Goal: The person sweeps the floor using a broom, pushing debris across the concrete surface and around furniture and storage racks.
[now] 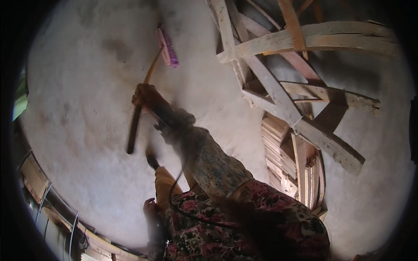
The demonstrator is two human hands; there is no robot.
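Note:
My right hand [144,95], at the end of an arm stretched forward and left across the view, is closed round the wooden handle of a broom [167,48]. The broom head is pink with purple bristles and lies beyond the hand, toward the top of the view. Below the fist, the dark end of the handle sticks out toward my feet. My left hand [150,206] hangs low beside my leg, with its fingers loosely apart and nothing seen in them. The broom head is over the grey floor [87,87]; whether the bristles touch it I cannot tell.
At the right stands a frame of rough wooden beams [278,104], with stacked boards [278,148] beneath it. More boards and metal rods [43,195] run along the lower left edge. A dark cable [174,195] loops across my flowered clothing. My foot [152,161] is on the floor ahead.

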